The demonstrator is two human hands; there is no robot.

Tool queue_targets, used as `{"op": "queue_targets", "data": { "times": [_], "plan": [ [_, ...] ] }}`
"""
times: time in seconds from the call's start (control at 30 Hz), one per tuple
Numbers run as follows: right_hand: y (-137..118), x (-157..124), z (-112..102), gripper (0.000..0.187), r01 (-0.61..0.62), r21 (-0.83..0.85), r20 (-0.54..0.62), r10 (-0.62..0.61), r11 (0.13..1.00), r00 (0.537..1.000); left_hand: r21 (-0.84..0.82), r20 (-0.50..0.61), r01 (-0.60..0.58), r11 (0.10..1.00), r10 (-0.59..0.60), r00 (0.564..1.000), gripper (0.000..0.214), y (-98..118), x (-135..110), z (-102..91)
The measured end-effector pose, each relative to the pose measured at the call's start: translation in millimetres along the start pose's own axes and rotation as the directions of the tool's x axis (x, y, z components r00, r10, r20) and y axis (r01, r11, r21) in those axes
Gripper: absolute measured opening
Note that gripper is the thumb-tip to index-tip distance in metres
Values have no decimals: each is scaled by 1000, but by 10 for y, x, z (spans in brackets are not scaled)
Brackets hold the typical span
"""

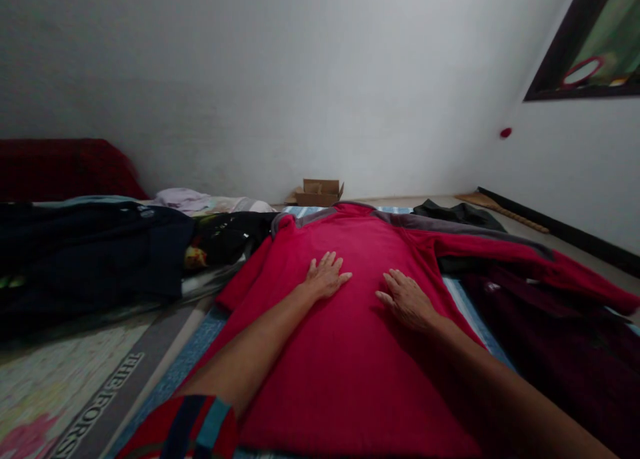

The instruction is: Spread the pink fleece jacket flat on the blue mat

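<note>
A red fleece top (360, 352) with grey shoulder trim lies spread flat, back up, on a blue striped cloth (187, 362). My left hand (326, 277) rests palm down on the upper middle of the top, fingers spread. My right hand (407, 301) lies flat beside it, fingers stretched out, also on the red fabric. Neither hand holds anything. The top's right sleeve (550, 265) stretches out to the right; its left sleeve is folded in near the left edge.
A heap of dark clothes (95, 252) lies to the left, with a dark maroon garment (560, 339) on the right. A small cardboard box (319, 193) stands by the far wall. A printed mat (60, 392) covers the floor at the lower left.
</note>
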State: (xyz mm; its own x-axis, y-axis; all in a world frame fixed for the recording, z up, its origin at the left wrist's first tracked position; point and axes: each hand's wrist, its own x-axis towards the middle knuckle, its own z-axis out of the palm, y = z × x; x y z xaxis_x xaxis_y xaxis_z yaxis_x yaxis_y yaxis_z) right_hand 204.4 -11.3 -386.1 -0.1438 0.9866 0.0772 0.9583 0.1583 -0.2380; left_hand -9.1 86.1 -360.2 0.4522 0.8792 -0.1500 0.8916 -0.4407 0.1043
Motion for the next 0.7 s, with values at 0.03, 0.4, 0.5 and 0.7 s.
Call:
{"op": "queue_targets", "data": {
  "times": [0.03,0.4,0.5,0.7],
  "plan": [
    [-61,-105,25,60,22,3,9,-22,1000,1000,-3,2,-9,1000,9,1000,70,50,-77,22],
    [-256,-595,90,69,-10,-52,16,11,999,1000,8,-38,63,998,-63,997,77,175,-729,199],
    [-264,-683,98,70,-30,-69,13,31,997,999,5,-51,70,998,-69,996,78,178,-834,223],
    [-328,-630,-22,50,-54,-9,-27,54,998,998,-11,-68,57,998,-58,996,74,186,-970,193]
  ]
}}
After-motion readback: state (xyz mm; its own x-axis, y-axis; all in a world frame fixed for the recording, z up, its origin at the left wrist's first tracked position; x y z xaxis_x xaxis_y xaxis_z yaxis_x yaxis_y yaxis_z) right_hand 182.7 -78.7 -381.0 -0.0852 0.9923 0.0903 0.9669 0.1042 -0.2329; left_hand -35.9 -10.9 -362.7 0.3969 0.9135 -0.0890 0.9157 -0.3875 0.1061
